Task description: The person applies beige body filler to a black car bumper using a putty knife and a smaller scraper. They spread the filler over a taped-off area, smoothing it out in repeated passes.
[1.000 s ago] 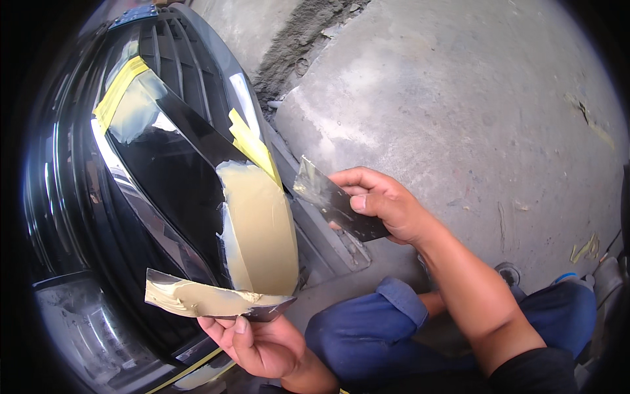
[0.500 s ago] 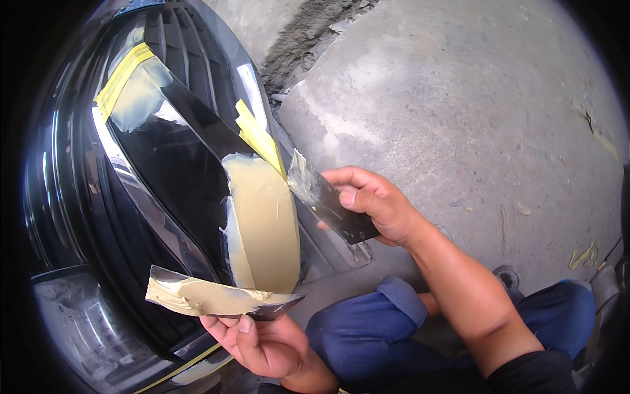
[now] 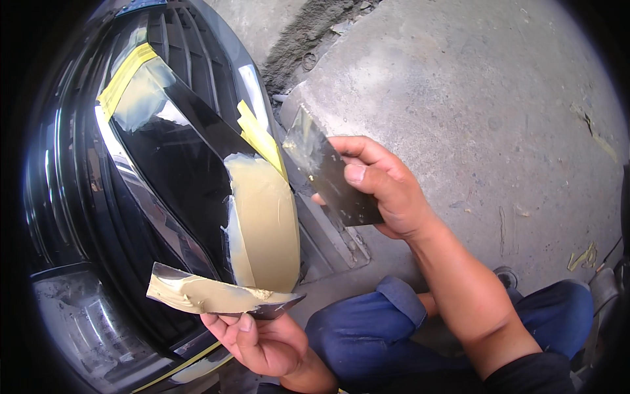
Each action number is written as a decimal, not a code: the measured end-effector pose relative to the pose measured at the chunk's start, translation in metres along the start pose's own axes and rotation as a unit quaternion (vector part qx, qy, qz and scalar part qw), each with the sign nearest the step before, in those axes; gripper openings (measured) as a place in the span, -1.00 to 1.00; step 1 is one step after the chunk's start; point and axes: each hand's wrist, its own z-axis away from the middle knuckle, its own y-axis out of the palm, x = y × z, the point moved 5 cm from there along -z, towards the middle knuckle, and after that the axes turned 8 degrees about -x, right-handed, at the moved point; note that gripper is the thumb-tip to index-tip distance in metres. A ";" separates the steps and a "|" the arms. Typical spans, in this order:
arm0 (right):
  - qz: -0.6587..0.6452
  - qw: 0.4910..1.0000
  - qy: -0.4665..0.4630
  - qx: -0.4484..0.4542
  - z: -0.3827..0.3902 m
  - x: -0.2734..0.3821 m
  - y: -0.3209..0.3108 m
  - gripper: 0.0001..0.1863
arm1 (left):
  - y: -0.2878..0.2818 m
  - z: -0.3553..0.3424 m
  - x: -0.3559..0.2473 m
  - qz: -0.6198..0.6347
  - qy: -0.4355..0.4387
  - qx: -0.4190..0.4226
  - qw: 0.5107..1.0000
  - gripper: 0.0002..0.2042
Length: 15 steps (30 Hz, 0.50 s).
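Observation:
My right hand (image 3: 384,187) grips a dark flat putty spreader (image 3: 335,177) between thumb and fingers, held off the panel, its far end smeared with pale filler. In my left hand (image 3: 259,345) is a second thin spreader (image 3: 289,306), loaded with a thick layer of beige body filler (image 3: 210,293). Left of my right hand lies a glossy black car bumper (image 3: 174,157). A broad, smooth patch of beige filler (image 3: 266,230) covers its near right part. Yellow masking tape (image 3: 259,141) edges that patch, its loose end sticking up.
At the bumper's upper end, another tape strip (image 3: 125,79) borders a thinner pale filler patch (image 3: 143,98). A lamp-like clear panel (image 3: 95,322) sits lower left. Concrete floor (image 3: 472,98) spreads to the right, with tape scraps (image 3: 583,257) on it. My blue-trousered legs (image 3: 367,328) are bent below.
My right hand has risen with its spreader, moving up and slightly away from the filler patch, and the spreader has tilted steeper. My left hand and its loaded spreader have hardly moved.

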 end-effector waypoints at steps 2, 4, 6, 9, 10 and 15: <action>-0.011 1.000 -0.014 0.011 0.007 0.010 -0.007 -0.53 | -0.001 0.001 0.000 -0.005 -0.011 0.000 1.000 -0.36; 0.005 0.998 -0.011 0.063 0.018 0.011 -0.003 -0.50 | -0.001 0.001 0.001 0.002 -0.036 -0.005 0.999 -0.36; -0.012 0.996 0.001 0.090 0.033 0.011 0.012 -0.49 | 0.003 0.000 0.004 0.024 -0.076 -0.014 0.997 -0.35; 0.082 0.953 -0.097 0.277 0.058 0.022 0.050 -0.53 | 0.005 0.000 0.005 0.042 -0.101 -0.044 0.993 -0.36; 0.145 0.937 -0.132 0.287 0.059 0.024 0.052 -0.54 | 0.005 -0.001 0.002 0.070 -0.095 -0.057 0.991 -0.38; 0.408 0.865 -0.145 0.255 0.046 0.006 0.018 -0.53 | -0.001 -0.005 -0.017 0.060 -0.014 -0.058 0.996 -0.40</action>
